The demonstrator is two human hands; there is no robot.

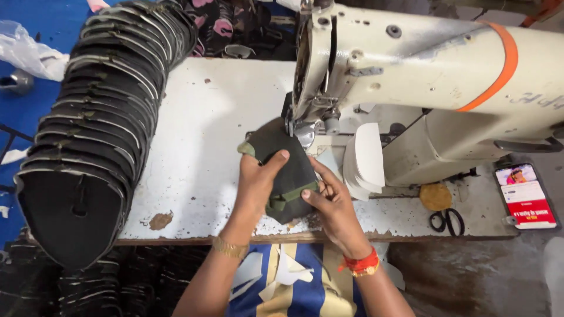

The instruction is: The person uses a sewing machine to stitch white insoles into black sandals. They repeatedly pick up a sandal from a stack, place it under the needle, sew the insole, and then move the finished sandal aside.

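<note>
Head view had you bent over the sewing machine, and both hands were on one dark shoe upper piece with olive-green trim. Your left hand gripped it from the near left, thumb laid flat across the top to keep it from sliding. Your right hand pinched the green-edged corner on the other side, so the piece stayed stretched between the two. You held its far end right under the presser foot, resting on the white tabletop, where the needle could reach the seam. At your left, a long stack of black upper pieces lay overlapped. White cut pieces leaned by the machine; scissors and a phone sat farther right.
</note>
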